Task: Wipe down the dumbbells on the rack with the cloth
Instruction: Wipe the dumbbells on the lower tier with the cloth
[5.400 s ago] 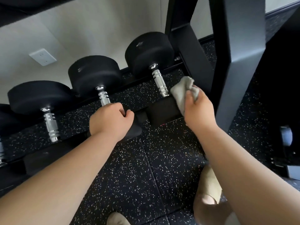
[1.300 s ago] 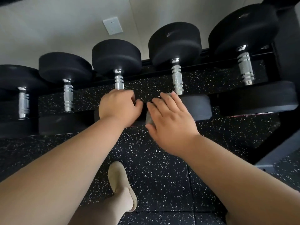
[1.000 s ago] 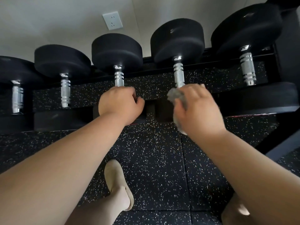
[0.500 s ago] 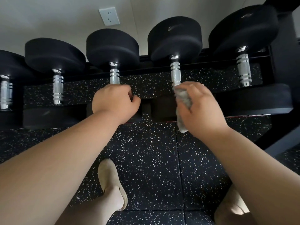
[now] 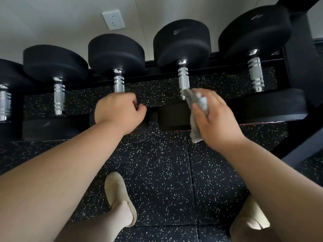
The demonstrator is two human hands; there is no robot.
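The cloth (image 5: 197, 109) is held bunched in the curled fingers of the right hand (image 5: 215, 119) and pressed to the near end of a dumbbell handle (image 5: 183, 79) on the rack (image 5: 297, 70), so the knurling is rubbed. The neighbouring dumbbell (image 5: 116, 51) is gripped by the left hand (image 5: 118, 110), probably for support.

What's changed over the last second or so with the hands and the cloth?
The right hand, flat on the near head of a dumbbell a second ago, now bunches the cloth against its handle. The left hand stays on the neighbouring dumbbell.
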